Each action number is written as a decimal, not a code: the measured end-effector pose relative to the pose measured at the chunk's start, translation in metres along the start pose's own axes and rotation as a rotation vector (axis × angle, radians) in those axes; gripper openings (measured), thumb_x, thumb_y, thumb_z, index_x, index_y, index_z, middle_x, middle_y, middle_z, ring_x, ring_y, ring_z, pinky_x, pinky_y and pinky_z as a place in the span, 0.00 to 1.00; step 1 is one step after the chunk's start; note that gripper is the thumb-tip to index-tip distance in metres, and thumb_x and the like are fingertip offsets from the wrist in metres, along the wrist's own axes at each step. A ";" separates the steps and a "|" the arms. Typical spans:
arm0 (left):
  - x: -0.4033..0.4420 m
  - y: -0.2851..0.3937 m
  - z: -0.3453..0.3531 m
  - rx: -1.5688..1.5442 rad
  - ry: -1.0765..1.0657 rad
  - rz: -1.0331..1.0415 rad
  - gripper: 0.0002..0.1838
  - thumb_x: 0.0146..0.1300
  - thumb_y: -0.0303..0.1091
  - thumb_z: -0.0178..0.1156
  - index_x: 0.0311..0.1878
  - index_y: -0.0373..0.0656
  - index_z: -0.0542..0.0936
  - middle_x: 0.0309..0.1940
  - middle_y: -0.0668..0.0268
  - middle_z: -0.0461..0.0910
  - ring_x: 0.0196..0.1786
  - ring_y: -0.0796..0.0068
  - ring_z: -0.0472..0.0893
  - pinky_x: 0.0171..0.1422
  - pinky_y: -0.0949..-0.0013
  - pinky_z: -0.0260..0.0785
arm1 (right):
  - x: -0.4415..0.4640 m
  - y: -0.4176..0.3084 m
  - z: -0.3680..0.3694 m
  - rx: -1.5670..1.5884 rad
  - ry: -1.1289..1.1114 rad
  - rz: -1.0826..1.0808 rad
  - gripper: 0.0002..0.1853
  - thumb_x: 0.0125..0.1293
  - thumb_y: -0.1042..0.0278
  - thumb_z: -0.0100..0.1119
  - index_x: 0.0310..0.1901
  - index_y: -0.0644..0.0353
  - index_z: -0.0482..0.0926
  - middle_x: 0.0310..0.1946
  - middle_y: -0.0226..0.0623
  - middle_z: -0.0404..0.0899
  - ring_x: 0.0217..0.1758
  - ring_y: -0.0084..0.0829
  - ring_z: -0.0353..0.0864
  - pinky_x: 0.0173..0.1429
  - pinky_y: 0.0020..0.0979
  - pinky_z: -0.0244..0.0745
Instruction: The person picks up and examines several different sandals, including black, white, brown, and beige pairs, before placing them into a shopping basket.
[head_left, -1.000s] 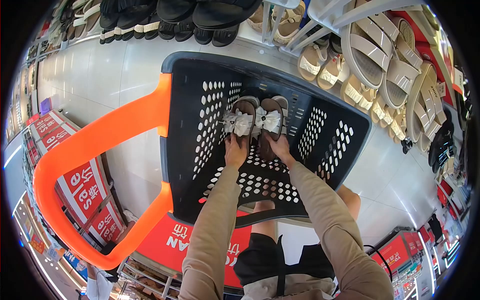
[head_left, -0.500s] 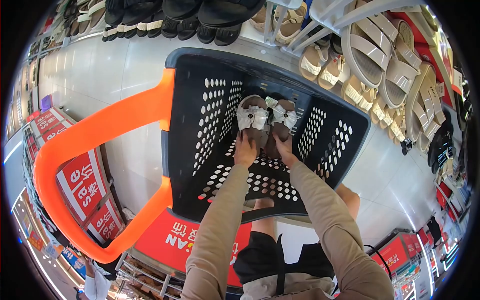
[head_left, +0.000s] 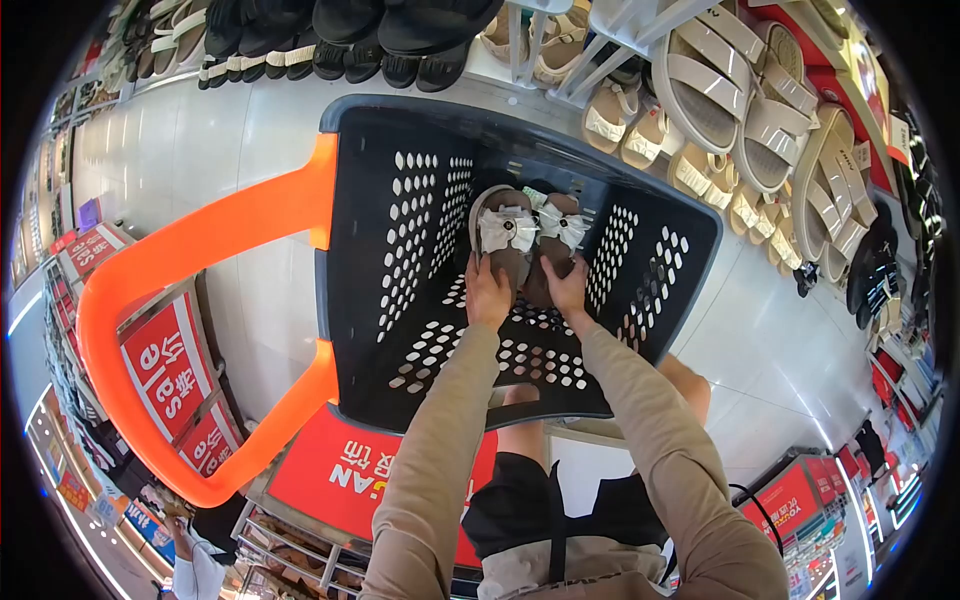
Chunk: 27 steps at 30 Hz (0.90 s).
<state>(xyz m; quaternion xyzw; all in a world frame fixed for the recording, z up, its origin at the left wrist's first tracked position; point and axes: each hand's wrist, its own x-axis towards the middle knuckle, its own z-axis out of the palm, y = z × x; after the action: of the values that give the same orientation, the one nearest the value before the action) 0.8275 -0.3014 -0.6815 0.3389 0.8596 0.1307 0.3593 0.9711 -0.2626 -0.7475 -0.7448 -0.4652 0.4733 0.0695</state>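
A pair of brown-soled slide sandals with white bows lies side by side inside a black shopping basket (head_left: 357, 250). Around the heel part of the left sandal (head_left: 507, 230) are the fingers of my left hand (head_left: 488, 294). My right hand (head_left: 566, 290) holds the heel part of the right sandal (head_left: 563, 224) in the same way. Both toes point away from me, towards the far wall of the basket. The undersides of the soles and some of my fingertips are hidden.
The basket's orange handle (head_left: 105, 330) sticks out to the left. Racks with black sandals (head_left: 430, 35) and beige sandals (head_left: 700, 90) stand beyond it. Red sale signs (head_left: 165, 360) lie at the left, and a person (head_left: 195, 565) is at the lower left.
The basket's right side and the racks have shifted slightly left in view. My hands stay at the heels of the sandals, which lie in nearly the same place.
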 end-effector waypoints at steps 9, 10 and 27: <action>-0.038 0.019 -0.023 -0.077 -0.047 -0.029 0.19 0.58 0.36 0.53 0.52 0.39 0.70 0.58 0.47 0.62 0.60 0.51 0.64 0.61 0.59 0.60 | -0.047 -0.006 -0.016 0.094 -0.050 -0.097 0.33 0.53 0.52 0.63 0.54 0.66 0.64 0.50 0.48 0.68 0.52 0.38 0.68 0.56 0.34 0.64; -0.048 0.025 -0.029 -0.078 -0.066 -0.022 0.19 0.59 0.37 0.54 0.51 0.39 0.70 0.55 0.48 0.67 0.57 0.52 0.68 0.58 0.60 0.62 | -0.060 -0.010 -0.027 0.157 -0.140 -0.065 0.32 0.54 0.52 0.63 0.53 0.66 0.66 0.47 0.45 0.71 0.49 0.36 0.71 0.53 0.33 0.66; -0.284 0.193 -0.235 -0.508 -0.513 0.358 0.14 0.63 0.39 0.52 0.44 0.36 0.71 0.31 0.60 0.79 0.36 0.74 0.80 0.40 0.72 0.71 | -0.317 -0.203 -0.347 0.041 -0.478 -0.480 0.18 0.63 0.55 0.51 0.47 0.60 0.69 0.24 0.32 0.76 0.25 0.25 0.75 0.29 0.27 0.69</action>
<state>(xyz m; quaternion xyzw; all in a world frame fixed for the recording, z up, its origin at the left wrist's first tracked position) 0.9013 -0.3469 -0.2744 0.4052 0.6099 0.3109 0.6060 1.0729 -0.2730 -0.2457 -0.4805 -0.6208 0.6139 0.0831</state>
